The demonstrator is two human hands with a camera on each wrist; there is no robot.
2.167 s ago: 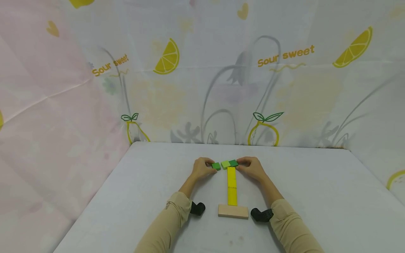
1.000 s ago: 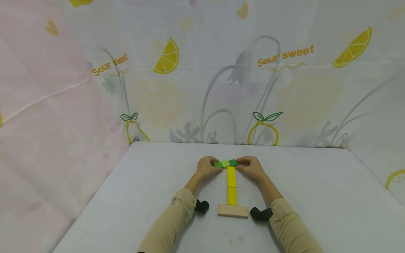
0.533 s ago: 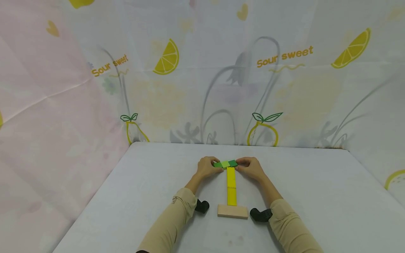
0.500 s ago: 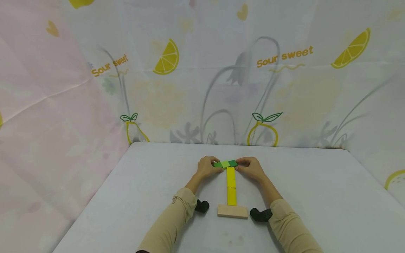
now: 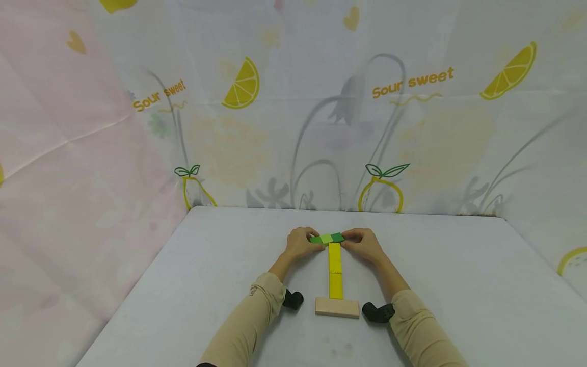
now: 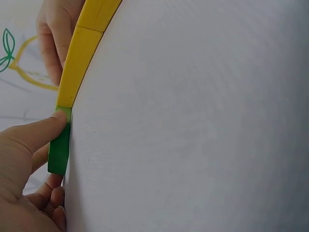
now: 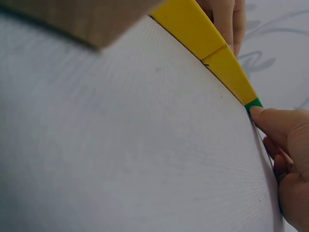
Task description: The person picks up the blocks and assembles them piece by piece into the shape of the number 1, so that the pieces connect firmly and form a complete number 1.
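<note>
My left hand (image 5: 300, 243) pinches a green block (image 5: 315, 239) at the left end of a short row. A light green block (image 5: 326, 238) fills the middle, touching its neighbours. On the right end is a dark green block (image 5: 338, 237), which my right hand (image 5: 364, 243) holds between thumb and fingers. Two yellow blocks (image 5: 335, 258) lie end to end below the row, their far end against it. Thumb and fingers sit on either side of the green block (image 6: 59, 152) in the left wrist view. The right thumb covers much of the dark green block (image 7: 253, 104) in the right wrist view.
A plain wooden block (image 5: 337, 307) lies crosswise at the near end of the yellow blocks, between the two forearms. Black wrist devices (image 5: 378, 312) stick out from both sleeves. A printed cloth (image 5: 293, 127) hangs behind the white table (image 5: 220, 265).
Over the first second or so my left hand moved right with the green block, bringing it against the light green one. Both hands have stayed nearly still since then.
</note>
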